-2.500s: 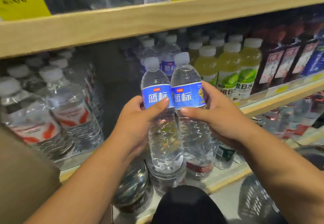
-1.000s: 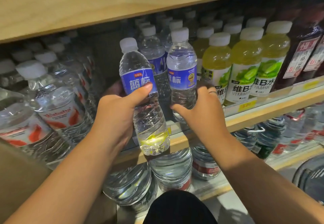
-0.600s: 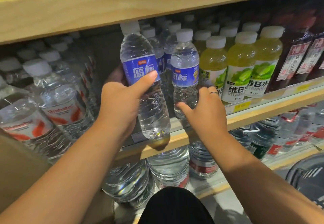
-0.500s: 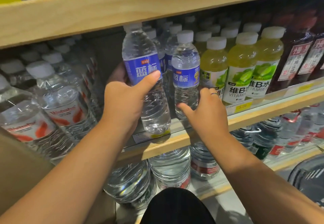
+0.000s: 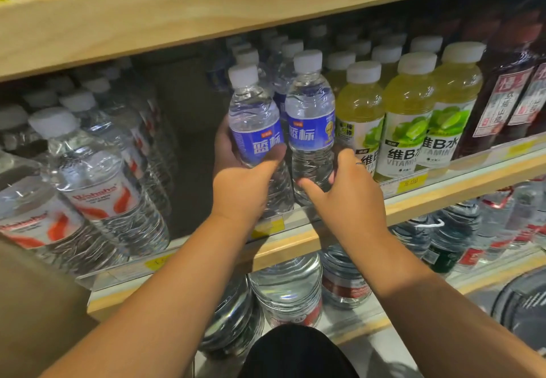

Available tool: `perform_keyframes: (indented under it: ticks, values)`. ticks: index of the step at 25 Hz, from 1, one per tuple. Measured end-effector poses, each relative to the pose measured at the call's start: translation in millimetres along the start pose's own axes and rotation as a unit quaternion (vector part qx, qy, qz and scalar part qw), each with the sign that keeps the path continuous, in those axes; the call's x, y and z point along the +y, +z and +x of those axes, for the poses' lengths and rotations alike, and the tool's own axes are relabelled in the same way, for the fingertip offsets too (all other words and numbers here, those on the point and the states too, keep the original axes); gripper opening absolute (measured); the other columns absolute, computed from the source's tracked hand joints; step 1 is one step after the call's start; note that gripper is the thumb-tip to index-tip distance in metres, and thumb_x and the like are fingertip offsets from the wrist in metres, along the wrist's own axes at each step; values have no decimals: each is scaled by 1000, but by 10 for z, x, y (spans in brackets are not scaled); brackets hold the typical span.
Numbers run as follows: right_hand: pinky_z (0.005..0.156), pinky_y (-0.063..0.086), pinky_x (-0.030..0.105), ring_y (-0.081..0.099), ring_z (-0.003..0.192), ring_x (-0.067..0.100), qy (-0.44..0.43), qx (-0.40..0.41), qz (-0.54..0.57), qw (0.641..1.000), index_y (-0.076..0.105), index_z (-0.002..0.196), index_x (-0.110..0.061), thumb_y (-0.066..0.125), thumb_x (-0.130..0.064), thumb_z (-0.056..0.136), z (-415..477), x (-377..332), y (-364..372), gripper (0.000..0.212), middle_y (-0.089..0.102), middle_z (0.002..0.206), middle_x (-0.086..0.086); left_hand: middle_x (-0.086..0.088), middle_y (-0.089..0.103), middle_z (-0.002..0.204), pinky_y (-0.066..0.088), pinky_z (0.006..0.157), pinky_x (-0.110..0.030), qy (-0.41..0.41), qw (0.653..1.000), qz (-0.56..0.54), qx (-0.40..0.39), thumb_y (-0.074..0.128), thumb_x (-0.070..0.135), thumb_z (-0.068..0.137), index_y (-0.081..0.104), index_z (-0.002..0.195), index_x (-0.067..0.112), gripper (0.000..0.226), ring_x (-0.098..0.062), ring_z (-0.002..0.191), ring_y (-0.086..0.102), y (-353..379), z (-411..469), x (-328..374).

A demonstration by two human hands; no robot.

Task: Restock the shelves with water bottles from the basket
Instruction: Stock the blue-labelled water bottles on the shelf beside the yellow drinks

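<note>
Pale wood forms the shelf (image 5: 443,200), with a clear plastic lip (image 5: 472,162) along its front edge and an upper board (image 5: 206,14) low over the caps. Large water bottles (image 5: 97,182) crowd the left, and lime vitamin drinks (image 5: 407,129) and dark red drinks (image 5: 508,97) fill the right. The open slot lies between them.

The left bottle (image 5: 254,129), blue-labelled, leans tilted in that slot. The left hand (image 5: 242,188) is wrapped round it, thumb across the label. I cannot tell whether its base touches the shelf. The right bottle (image 5: 310,129) stands upright just beside it, its lower body clasped between thumb and fingers of the right hand (image 5: 345,197).

The likeliest trouble is the tilted base catching on the lip, so the bottle tips. A hard push could also knock the right bottle into the vitamin drinks and topple that row. Lifting too high would strike the upper board.

This is a shop aisle. A lower shelf carries more water (image 5: 286,289), and the dark basket (image 5: 523,303) shows partly at the lower right.
</note>
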State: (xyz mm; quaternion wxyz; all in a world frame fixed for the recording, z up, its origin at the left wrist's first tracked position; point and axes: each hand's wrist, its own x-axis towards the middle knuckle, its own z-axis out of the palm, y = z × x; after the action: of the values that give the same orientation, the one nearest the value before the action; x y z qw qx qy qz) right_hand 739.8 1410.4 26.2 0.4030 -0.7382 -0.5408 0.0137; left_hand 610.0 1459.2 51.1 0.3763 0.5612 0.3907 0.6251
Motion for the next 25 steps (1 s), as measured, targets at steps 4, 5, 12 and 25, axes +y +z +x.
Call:
perform_keyframes:
  ticks: [4,5,12,25]
  values:
    - [62,36,31,62,86,28,-4,3,-2,1000,29,92,-21,71,-49,78,-8,9,22,52,60,93,4,26,62,105,50,85,-14,-7,996,82,-35,80,14,74,39,128,37,72,12,96,61,-39,-30,16]
    - [62,37,31,62,86,29,-5,3,0,1000,29,93,-21,71,-48,78,-8,10,21,53,60,93,4,28,61,102,50,84,-14,-14,993,108,-47,81,17,74,37,133,35,76,14,93,61,-81,-49,29]
    - [63,39,32,62,86,29,-21,-8,-6,1000,30,95,-20,73,-44,78,-38,33,8,52,60,96,6,16,60,94,49,77,-26,-90,947,290,-102,78,33,77,39,135,26,71,-9,92,62,-273,-147,88]
    - [65,37,34,63,92,37,-17,-52,-144,988,34,89,-14,59,-37,91,106,-66,-3,33,63,96,11,7,51,138,37,85,-26,-176,946,239,-128,78,28,78,40,134,25,67,-5,103,46,-125,141,21]
